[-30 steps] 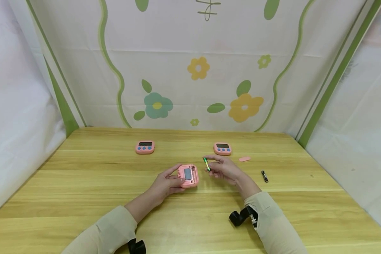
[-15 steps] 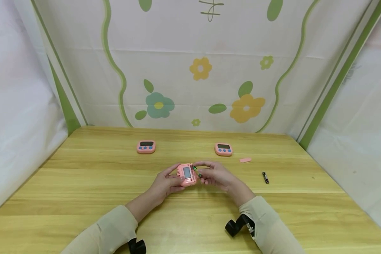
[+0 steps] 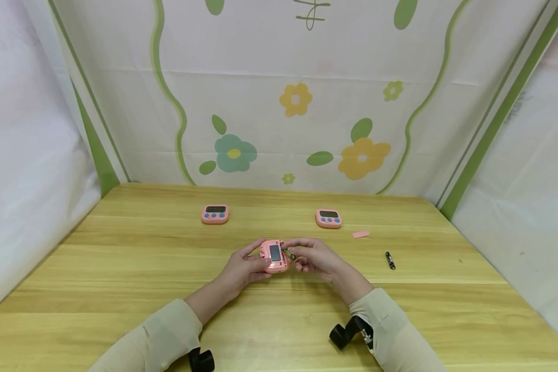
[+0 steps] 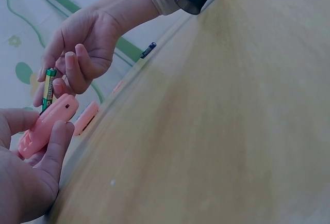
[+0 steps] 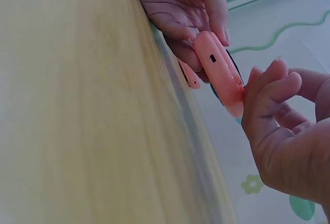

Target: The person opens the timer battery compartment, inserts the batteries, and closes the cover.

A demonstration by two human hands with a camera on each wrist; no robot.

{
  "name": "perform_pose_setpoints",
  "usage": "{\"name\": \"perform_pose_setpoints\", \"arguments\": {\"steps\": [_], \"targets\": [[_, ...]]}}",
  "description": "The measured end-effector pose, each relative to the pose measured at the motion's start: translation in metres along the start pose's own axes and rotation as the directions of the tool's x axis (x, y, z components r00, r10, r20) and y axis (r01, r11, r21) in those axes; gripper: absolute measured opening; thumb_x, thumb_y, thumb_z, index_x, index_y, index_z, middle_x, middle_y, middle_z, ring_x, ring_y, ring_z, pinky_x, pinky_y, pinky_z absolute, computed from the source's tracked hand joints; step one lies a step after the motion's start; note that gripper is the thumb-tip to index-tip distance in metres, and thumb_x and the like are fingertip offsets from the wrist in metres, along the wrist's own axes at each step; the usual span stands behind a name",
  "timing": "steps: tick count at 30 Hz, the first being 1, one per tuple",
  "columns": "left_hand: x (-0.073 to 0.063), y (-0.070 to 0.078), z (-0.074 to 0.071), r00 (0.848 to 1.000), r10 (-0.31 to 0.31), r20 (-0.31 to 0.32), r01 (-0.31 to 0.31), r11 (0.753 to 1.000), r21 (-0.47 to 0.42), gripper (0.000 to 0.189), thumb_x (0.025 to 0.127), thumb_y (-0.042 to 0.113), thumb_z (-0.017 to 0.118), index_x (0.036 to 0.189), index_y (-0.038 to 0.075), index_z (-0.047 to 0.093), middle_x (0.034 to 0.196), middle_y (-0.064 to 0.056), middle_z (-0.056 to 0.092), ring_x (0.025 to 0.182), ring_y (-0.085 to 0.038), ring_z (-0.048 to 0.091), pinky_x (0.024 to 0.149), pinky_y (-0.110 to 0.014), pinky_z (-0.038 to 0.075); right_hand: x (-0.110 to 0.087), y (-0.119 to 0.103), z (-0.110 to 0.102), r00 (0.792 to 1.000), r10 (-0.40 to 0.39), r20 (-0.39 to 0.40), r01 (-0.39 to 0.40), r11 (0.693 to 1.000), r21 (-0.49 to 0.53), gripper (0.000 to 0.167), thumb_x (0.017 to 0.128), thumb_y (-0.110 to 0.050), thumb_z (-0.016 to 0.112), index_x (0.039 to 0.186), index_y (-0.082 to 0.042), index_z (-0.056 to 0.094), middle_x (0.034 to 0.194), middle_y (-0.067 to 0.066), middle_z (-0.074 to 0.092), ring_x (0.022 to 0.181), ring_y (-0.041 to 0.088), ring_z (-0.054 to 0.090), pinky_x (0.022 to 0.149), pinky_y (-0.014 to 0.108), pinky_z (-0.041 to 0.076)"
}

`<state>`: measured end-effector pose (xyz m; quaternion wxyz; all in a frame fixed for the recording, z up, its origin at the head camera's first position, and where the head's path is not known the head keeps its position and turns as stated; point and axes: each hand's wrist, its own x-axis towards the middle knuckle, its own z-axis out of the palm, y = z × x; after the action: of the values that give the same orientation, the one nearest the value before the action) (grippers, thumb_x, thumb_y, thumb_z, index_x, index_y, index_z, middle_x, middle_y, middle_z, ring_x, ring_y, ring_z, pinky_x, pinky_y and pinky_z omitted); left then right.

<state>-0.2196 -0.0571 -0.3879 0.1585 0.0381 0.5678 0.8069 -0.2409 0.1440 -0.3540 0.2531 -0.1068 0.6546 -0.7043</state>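
My left hand (image 3: 239, 269) grips a pink digital timer (image 3: 278, 266) by its left side, thumb on the back face. That back face is turned up, showing a grey rectangle and a battery slot along the right edge. A green-and-yellow battery (image 4: 48, 87) stands tilted at this slot, its lower end against the timer in the left wrist view. My right hand (image 3: 323, 262) pinches the battery, with the index finger reaching the timer's upper right edge. In the right wrist view the battery is hidden behind the timer and fingers.
Two more pink timers with blue buttons, one at left (image 3: 215, 214) and one at right (image 3: 328, 218), lie face up toward the back of the wooden table (image 3: 121, 248). A small pink battery cover (image 3: 360, 234) and a black battery (image 3: 390, 260) lie to the right.
My right hand has moved left, bringing the battery from beside the timer to its slot; the battery has since tilted further. The left hand keeps its hold on the timer.
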Motion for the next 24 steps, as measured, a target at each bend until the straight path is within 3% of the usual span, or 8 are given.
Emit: {"name": "perform_pose_setpoints", "arguments": {"steps": [6,14,19,24], "targets": [[0.0009,-0.0003,0.0000,1.000,-0.014,-0.014,0.014,1.000,0.019,0.060,0.079,-0.002,0.057,0.133,0.009,0.034,0.086,-0.014,0.061,0.068,-0.018,0.058,0.069,-0.034,0.050,-0.0005,0.0003,-0.0008,0.999,0.005,0.040,-0.004,1.000,-0.023,0.035,0.082,-0.006,0.055,0.113,0.009,0.049,0.068,0.005,0.056,0.047,0.006,0.048,0.040,0.013,0.040],[0.0008,-0.0008,-0.0011,1.000,0.001,0.010,-0.002,0.999,0.054,0.056,0.083,0.001,0.053,0.134,0.008,0.031,0.098,-0.018,0.055,0.068,-0.017,0.057,0.071,-0.036,0.050,0.0006,0.0009,-0.0006,0.999,-0.009,0.039,0.014,0.992,-0.129,0.035,0.079,-0.004,0.059,0.111,0.009,0.051,0.073,0.005,0.055,0.051,0.008,0.045,0.043,0.016,0.038],[-0.0009,0.0022,0.0000,0.999,-0.001,0.034,-0.002,0.998,0.064,0.055,0.084,0.000,0.049,0.134,0.005,0.028,0.107,-0.022,0.051,0.071,-0.019,0.057,0.073,-0.037,0.049,0.0003,-0.0003,0.0031,0.998,-0.064,-0.001,0.061,0.958,-0.280,0.033,0.078,-0.005,0.061,0.108,0.006,0.055,0.074,0.004,0.051,0.054,0.011,0.040,0.045,0.021,0.035],[-0.0019,0.0038,0.0011,0.999,-0.002,0.037,0.000,0.998,0.061,0.052,0.085,0.000,0.047,0.134,0.004,0.029,0.107,-0.023,0.050,0.073,-0.019,0.057,0.074,-0.036,0.049,-0.0001,-0.0018,0.0042,0.994,-0.105,-0.026,0.089,0.931,-0.355,0.035,0.077,-0.006,0.063,0.110,0.002,0.055,0.077,0.006,0.050,0.056,0.012,0.042,0.046,0.022,0.037]]}}
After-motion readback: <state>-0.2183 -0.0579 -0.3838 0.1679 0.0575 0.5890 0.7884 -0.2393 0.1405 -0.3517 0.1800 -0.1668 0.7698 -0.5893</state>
